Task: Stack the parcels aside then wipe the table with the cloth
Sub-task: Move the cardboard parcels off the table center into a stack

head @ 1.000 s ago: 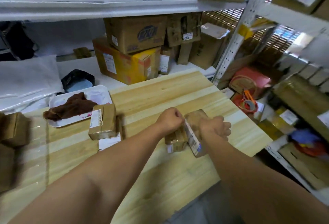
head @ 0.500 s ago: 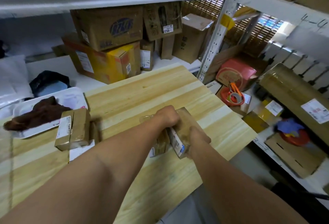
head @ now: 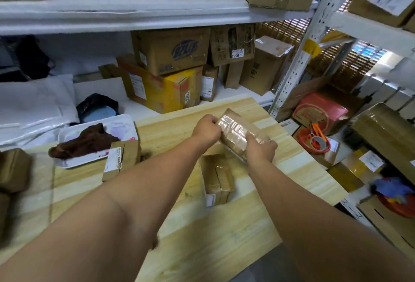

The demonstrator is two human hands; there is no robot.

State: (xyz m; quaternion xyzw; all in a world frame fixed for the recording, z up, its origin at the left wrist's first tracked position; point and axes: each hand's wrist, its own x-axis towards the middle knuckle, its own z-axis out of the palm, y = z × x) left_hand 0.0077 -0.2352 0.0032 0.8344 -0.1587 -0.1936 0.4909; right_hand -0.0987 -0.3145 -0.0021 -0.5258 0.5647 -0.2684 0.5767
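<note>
Beyond your fingers, on the shelf, a small white sticker (head: 237, 53) on a brown carton (head: 232, 45) reads "053", seen upside down. The blue logo on the neighbouring carton (head: 170, 50) and the parcels' labels are too blurred to read.

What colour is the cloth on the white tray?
Dark brown cloth, seen in the head view.

Tabletop (head: 224, 232): pale wood, lengthwise light and honey stripes. Parcels: brown, glossy clear tape, held one (head: 238, 133); brown with white label (head: 122, 160). Cloth (head: 83, 142): dark brown. Tray (head: 74, 162): white. Carton (head: 170, 91): yellow, red-orange edging. Tape ring (head: 314, 145): orange.
</note>
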